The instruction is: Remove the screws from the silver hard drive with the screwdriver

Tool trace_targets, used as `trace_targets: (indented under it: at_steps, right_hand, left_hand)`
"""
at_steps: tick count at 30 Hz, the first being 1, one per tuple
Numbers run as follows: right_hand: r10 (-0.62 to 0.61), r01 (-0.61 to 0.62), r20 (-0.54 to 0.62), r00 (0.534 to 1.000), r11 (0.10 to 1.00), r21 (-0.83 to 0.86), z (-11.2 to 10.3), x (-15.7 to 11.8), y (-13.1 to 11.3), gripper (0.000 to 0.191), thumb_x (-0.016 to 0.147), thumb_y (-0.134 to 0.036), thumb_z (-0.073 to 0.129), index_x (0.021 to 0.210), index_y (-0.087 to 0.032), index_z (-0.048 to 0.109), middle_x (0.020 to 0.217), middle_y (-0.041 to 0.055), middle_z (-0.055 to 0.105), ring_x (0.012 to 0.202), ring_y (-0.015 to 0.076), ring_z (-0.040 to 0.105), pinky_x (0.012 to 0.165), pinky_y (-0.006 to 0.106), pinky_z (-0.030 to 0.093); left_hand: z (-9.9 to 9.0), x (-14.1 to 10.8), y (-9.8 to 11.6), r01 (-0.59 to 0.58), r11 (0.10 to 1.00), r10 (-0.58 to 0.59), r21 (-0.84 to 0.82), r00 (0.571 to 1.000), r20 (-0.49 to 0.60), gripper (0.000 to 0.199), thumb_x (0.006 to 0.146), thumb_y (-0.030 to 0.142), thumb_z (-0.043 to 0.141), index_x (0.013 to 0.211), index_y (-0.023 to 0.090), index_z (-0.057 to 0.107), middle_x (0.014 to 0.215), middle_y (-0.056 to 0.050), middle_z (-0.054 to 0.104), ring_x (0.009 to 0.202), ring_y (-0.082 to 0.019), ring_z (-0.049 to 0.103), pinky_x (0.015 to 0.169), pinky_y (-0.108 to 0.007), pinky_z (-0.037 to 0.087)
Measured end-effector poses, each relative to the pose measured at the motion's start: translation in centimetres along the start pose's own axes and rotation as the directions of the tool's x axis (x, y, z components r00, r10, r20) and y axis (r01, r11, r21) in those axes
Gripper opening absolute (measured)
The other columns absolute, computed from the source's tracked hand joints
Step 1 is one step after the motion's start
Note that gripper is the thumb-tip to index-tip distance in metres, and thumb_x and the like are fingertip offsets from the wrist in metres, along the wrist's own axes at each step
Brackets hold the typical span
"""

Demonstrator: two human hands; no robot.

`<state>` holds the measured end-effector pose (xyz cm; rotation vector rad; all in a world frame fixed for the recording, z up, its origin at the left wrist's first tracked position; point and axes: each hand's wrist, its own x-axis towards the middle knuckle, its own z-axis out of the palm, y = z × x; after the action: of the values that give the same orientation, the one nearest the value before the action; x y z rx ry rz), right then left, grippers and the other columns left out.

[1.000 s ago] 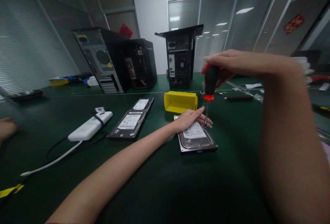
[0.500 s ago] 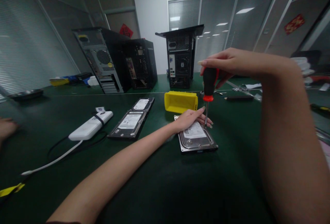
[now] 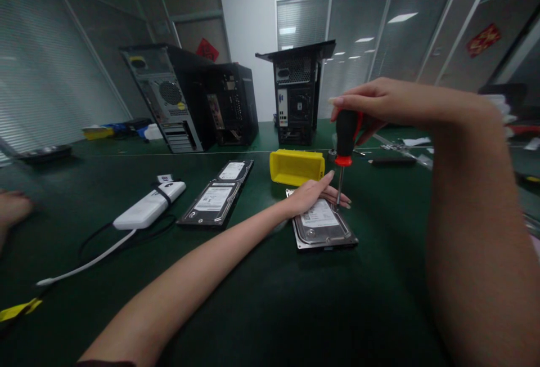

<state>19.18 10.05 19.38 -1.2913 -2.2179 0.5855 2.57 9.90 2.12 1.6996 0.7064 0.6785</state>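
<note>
A hard drive [image 3: 323, 226] with a white label lies on the green table in front of me. My left hand [image 3: 310, 195] rests across its far part, fingers stretched out and thumb raised. From above, my right hand [image 3: 365, 105] grips the black and red handle of a screwdriver [image 3: 345, 136]. The shaft stands nearly upright, its tip down at the drive's right edge beside my left fingertips. Whether the tip sits in a screw is too small to tell. Just behind my left hand is a yellow plastic bin [image 3: 296, 167], its open side facing me.
Two more hard drives [image 3: 213, 198] lie end to end left of centre. A white adapter box [image 3: 149, 206] with cables is farther left. Computer cases [image 3: 295, 91] stand at the back. A dark pen-like object [image 3: 392, 161] lies to the right. Another person's hand [image 3: 14, 209] shows at the left edge.
The view has shifted very slightly. My right hand and the screwdriver stay over the same spot on the drive, and my left hand still rests there. The other person's hand has moved slightly.
</note>
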Motion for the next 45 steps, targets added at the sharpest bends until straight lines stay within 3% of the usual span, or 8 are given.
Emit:
trace_targets:
  at_steps: [5, 17, 22, 27, 32, 37, 45]
  right_hand:
    - [0.019, -0.020, -0.044, 0.999, 1.000, -0.009, 0.0, -0.4, -0.5, 0.050, 0.085, -0.060, 0.056, 0.103, -0.016, 0.071, 0.088, 0.0075, 0.075, 0.067, 0.0154, 0.071, 0.065, 0.033, 0.060]
    - [0.060, -0.064, -0.088, 0.994, 0.997, -0.047, -0.1, -0.8, -0.7, 0.052, 0.083, -0.061, 0.060, 0.095, -0.012, 0.073, 0.085, 0.0100, 0.074, 0.066, 0.0160, 0.068, 0.067, 0.035, 0.058]
    - [-0.035, 0.033, 0.019, 0.999, 0.997, 0.068, 0.0, -0.6, -0.4, 0.043, 0.088, -0.053, 0.057, 0.103, -0.014, 0.069, 0.093, 0.0087, 0.073, 0.072, 0.0154, 0.070, 0.063, 0.028, 0.058]
    - [-0.109, 0.109, 0.020, 0.994, 0.994, 0.016, 0.1, -0.5, -0.5, 0.038, 0.090, -0.049, 0.057, 0.108, -0.017, 0.066, 0.092, 0.0058, 0.071, 0.070, 0.0112, 0.068, 0.058, 0.022, 0.055]
    - [0.009, -0.009, 0.003, 1.000, 0.994, 0.111, 0.3, -0.7, -0.7, 0.052, 0.092, -0.062, 0.042, 0.107, -0.016, 0.063, 0.094, 0.0080, 0.068, 0.074, 0.0158, 0.068, 0.063, 0.032, 0.061]
    - [0.022, -0.022, 0.002, 1.000, 0.992, 0.125, 0.0, -1.3, -0.6, 0.026, 0.090, -0.036, 0.056, 0.108, -0.020, 0.065, 0.119, 0.0074, 0.063, 0.090, 0.0177, 0.068, 0.071, 0.033, 0.063]
    - [-0.049, 0.046, 0.056, 0.997, 0.998, 0.050, -0.6, -1.4, -0.3, 0.040, 0.085, -0.050, 0.062, 0.109, -0.018, 0.068, 0.100, 0.0078, 0.072, 0.089, 0.0191, 0.070, 0.068, 0.029, 0.061]
  left_hand:
    - [-0.1, 0.0, -0.3, -0.027, 1.000, 0.027, 0.015, 1.000, 0.010, 0.079, 0.102, 0.054, 0.013, 0.101, 0.003, 0.073, 0.101, -0.019, 0.075, 0.099, -0.023, 0.069, 0.101, -0.042, 0.046]
    - [0.1, -0.1, 0.2, 0.002, 0.999, -0.003, -0.039, 1.000, -0.013, 0.068, 0.105, 0.046, 0.022, 0.093, 0.006, 0.075, 0.097, -0.016, 0.076, 0.095, -0.020, 0.070, 0.100, -0.039, 0.046]
    - [0.1, -0.1, 0.1, 0.020, 0.998, -0.022, -0.064, 0.999, -0.033, 0.066, 0.104, 0.047, 0.025, 0.089, 0.008, 0.076, 0.096, -0.016, 0.076, 0.092, -0.019, 0.070, 0.098, -0.036, 0.046]
    - [0.2, 0.0, -0.2, -0.007, 0.995, 0.005, -0.095, 1.000, -0.025, 0.065, 0.105, 0.045, 0.026, 0.088, 0.008, 0.076, 0.090, -0.015, 0.076, 0.085, -0.017, 0.070, 0.095, -0.034, 0.048]
    - [0.1, 0.1, -0.1, 0.005, 0.994, -0.008, -0.110, 1.000, -0.026, 0.065, 0.105, 0.046, 0.026, 0.087, 0.008, 0.076, 0.090, -0.015, 0.076, 0.085, -0.017, 0.070, 0.093, -0.034, 0.048]
    - [0.3, -0.1, 0.2, 0.026, 0.994, -0.030, -0.102, 0.999, -0.036, 0.064, 0.105, 0.045, 0.027, 0.087, 0.007, 0.076, 0.090, -0.015, 0.076, 0.087, -0.018, 0.070, 0.093, -0.034, 0.048]
    - [0.2, -0.2, 0.2, 0.025, 0.994, -0.029, -0.102, 0.999, -0.036, 0.063, 0.104, 0.046, 0.029, 0.090, 0.008, 0.077, 0.095, -0.015, 0.077, 0.090, -0.019, 0.070, 0.096, -0.035, 0.048]
